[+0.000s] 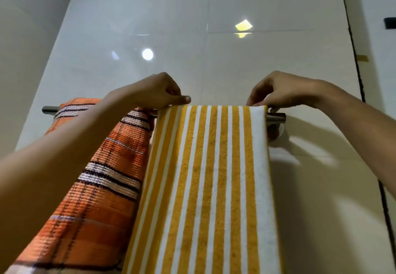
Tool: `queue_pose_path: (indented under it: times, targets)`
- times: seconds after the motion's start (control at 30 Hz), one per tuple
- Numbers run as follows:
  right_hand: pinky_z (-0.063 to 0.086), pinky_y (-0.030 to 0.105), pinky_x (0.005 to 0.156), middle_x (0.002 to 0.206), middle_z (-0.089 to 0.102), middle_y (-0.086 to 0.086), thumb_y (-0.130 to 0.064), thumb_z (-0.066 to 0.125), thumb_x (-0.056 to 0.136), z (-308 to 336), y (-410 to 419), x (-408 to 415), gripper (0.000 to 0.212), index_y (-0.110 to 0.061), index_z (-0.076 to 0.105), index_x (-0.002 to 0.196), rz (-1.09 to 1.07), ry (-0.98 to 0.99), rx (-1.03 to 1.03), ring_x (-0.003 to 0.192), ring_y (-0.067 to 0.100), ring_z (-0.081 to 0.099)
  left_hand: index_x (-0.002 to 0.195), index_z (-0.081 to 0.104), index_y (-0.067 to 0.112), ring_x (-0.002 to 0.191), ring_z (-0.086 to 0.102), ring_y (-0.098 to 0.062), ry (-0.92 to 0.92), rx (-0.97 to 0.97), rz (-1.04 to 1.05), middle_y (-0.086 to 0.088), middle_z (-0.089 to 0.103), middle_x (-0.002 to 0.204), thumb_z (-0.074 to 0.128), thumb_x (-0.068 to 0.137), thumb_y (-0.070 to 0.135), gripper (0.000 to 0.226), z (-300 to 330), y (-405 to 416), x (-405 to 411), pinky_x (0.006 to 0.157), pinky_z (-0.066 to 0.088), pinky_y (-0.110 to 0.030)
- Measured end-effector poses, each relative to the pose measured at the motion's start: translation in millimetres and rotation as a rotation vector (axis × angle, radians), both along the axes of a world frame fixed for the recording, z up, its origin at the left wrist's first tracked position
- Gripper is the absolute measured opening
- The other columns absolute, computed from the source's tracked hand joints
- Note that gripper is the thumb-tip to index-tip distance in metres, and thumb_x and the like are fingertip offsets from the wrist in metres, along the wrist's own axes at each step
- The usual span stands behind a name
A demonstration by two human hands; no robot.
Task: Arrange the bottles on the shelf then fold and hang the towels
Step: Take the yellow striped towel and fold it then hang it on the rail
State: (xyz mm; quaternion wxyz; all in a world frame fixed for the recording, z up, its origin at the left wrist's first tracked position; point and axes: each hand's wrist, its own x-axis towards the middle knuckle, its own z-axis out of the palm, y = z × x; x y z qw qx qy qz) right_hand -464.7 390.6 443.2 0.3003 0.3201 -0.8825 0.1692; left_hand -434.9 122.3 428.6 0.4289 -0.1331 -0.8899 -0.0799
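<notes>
A yellow and white striped towel (214, 177) hangs folded over a metal towel bar (276, 117) on the tiled wall. My left hand (156, 91) pinches the towel's top left corner at the bar. At the top right corner, my right hand (280, 90) pinches the towel's edge, just beside the bar's right end. An orange towel with dark and white bands (100, 179) hangs over the bar's left part, touching the striped towel's left side. My left forearm crosses in front of it. No bottles or shelf are in view.
Glossy white wall tiles (192, 27) fill the background, with light reflections on them. A dark vertical seam (355, 48) runs down the right side. The bar's left end (48, 109) sticks out beyond the orange towel.
</notes>
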Motion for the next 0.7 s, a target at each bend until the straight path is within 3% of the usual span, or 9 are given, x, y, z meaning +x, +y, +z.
queue_pose_path:
  times: [0.1,0.17,0.27,0.33,0.43,0.53,0.6,0.7]
  targets:
    - [0.042,0.013,0.066,0.100,0.069,-0.004,-0.022,0.059,0.092,-17.2,-6.5,9.8,0.016,-0.017,0.070,0.103,0.091,0.146,-0.111,0.090,0.004,0.060,0.091,0.068,0.014,0.077,0.063,-0.012,-0.052,0.099,-0.041,-0.001,0.067,0.086,0.033,0.087,0.062,0.059,-23.8,12.4,4.5,0.069,0.049,-0.023]
    - [0.043,0.017,0.075,0.112,0.067,-0.003,-0.034,0.051,0.095,-36.7,-17.2,12.2,0.029,-0.018,0.066,0.114,0.105,0.170,-0.150,0.096,0.008,0.060,0.101,0.065,0.018,0.081,0.064,-0.017,0.048,0.043,-0.036,0.000,0.067,0.092,0.023,0.082,0.076,0.073,-44.9,13.8,0.7,0.071,0.051,-0.027]
    - [0.041,0.032,0.087,0.126,0.061,-0.003,-0.053,0.034,0.096,-68.2,-30.0,8.1,0.046,-0.026,0.059,0.124,-0.069,0.384,-0.127,0.112,0.020,0.057,0.113,0.056,0.022,0.089,0.061,-0.019,0.283,-0.088,0.065,-0.001,0.065,0.103,0.020,0.072,0.081,0.080,-65.9,8.6,-7.2,0.075,0.046,-0.030]
    - [0.039,0.034,0.084,0.121,0.065,0.000,-0.058,0.029,0.096,-82.3,-32.5,6.5,0.050,-0.028,0.058,0.122,-0.147,0.591,-0.124,0.108,0.024,0.059,0.126,0.049,0.020,0.099,0.058,-0.022,0.328,-0.117,0.108,-0.005,0.062,0.117,0.021,0.070,0.081,0.088,-72.9,8.1,-10.1,0.086,0.042,-0.035]
    - [0.038,0.038,0.092,0.120,0.065,0.002,-0.057,0.028,0.092,-88.1,-34.3,1.9,0.053,-0.025,0.057,0.122,-0.125,0.683,-0.149,0.107,0.027,0.060,0.136,0.040,0.019,0.112,0.053,-0.027,0.340,-0.153,0.159,-0.009,0.054,0.130,0.024,0.067,0.085,0.097,-76.6,7.2,-11.5,0.100,0.037,-0.042]
    - [0.033,0.039,0.099,0.127,0.060,0.003,-0.059,0.029,0.089,-93.8,-36.1,-4.8,0.057,-0.024,0.052,0.127,-0.130,0.725,-0.147,0.113,0.028,0.056,0.146,0.023,0.024,0.135,0.034,-0.028,0.335,-0.153,0.168,-0.008,0.035,0.149,0.033,0.071,0.083,0.097,-83.6,4.8,-13.2,0.115,0.016,-0.043]
    - [0.028,0.038,0.103,0.135,0.054,0.003,-0.060,0.031,0.088,-96.9,-35.4,-7.6,0.061,-0.023,0.047,0.134,-0.128,0.716,-0.149,0.123,0.027,0.049,0.151,0.010,0.023,0.146,0.015,-0.024,0.315,-0.138,0.172,-0.004,0.016,0.159,0.034,0.069,0.085,0.105,-88.8,4.0,-13.1,0.117,0.000,-0.038]
    - [0.010,0.041,0.115,0.156,0.027,0.003,-0.065,0.031,0.087,-106.7,-34.4,-13.5,0.074,-0.024,0.027,0.148,-0.164,0.723,-0.139,0.144,0.026,0.021,0.151,-0.005,0.020,0.148,-0.008,-0.021,0.281,-0.108,0.161,-0.003,-0.005,0.161,0.026,0.062,0.093,0.120,-99.9,4.5,-7.4,0.115,-0.012,-0.035]
